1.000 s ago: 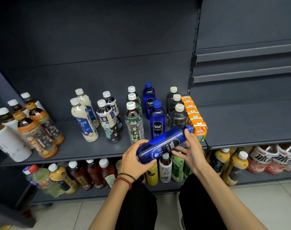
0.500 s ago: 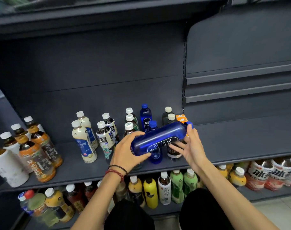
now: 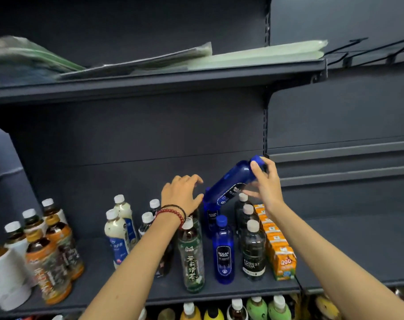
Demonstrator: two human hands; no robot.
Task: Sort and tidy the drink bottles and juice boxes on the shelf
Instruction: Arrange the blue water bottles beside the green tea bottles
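My right hand (image 3: 267, 188) grips a blue soda bottle (image 3: 231, 185) near its cap and holds it tilted, cap up to the right, base down to the left. The base hangs just above the rear one of two blue soda bottles (image 3: 223, 250) standing in a row on the shelf (image 3: 219, 291). My left hand (image 3: 180, 195) hovers with fingers spread beside the bottle's base, thumb close to it. Black soda bottles (image 3: 253, 250) and a row of orange juice boxes (image 3: 281, 257) stand to the right.
A green tea bottle (image 3: 191, 257), milky white bottles (image 3: 116, 236) and orange-labelled tea bottles (image 3: 46, 262) stand to the left. The upper shelf (image 3: 150, 82) carries flat plastic packs. More bottles (image 3: 256, 308) line the shelf below. The right bay (image 3: 346, 239) is bare.
The blue bottle went up and back over the row and tipped more upright. My left hand let go of its base and opened. The view tilted upward.
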